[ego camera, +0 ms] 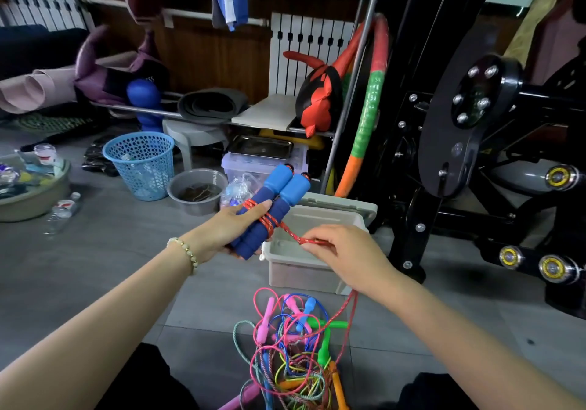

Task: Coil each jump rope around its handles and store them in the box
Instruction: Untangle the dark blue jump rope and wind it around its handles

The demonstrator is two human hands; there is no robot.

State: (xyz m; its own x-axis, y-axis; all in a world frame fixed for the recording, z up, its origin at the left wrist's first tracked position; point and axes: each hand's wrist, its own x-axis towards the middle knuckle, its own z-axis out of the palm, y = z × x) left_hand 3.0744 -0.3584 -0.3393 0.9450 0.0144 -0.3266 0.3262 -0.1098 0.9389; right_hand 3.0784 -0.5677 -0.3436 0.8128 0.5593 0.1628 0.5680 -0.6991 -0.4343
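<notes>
My left hand (226, 230) grips two blue foam handles (279, 202) held side by side, tilted up to the right. A red braided rope (287, 228) is wound a few turns around their middle. My right hand (344, 252) pinches that red rope just right of the handles; the rope then trails down from under my right wrist to the floor. Behind and below my hands stands an open grey plastic box (304, 271), its lid (342, 208) leaning at its back. A tangled pile of coloured jump ropes (295, 346) with pink, blue, green and orange handles lies on the floor in front of me.
A black exercise machine (475, 156) fills the right side. A blue mesh bin (141, 164), a grey metal bowl (196, 192), a clear tub (260, 159) and a water bottle (63, 211) sit on the grey tiled floor to the left and behind. A hoop (367, 118) leans at a rack.
</notes>
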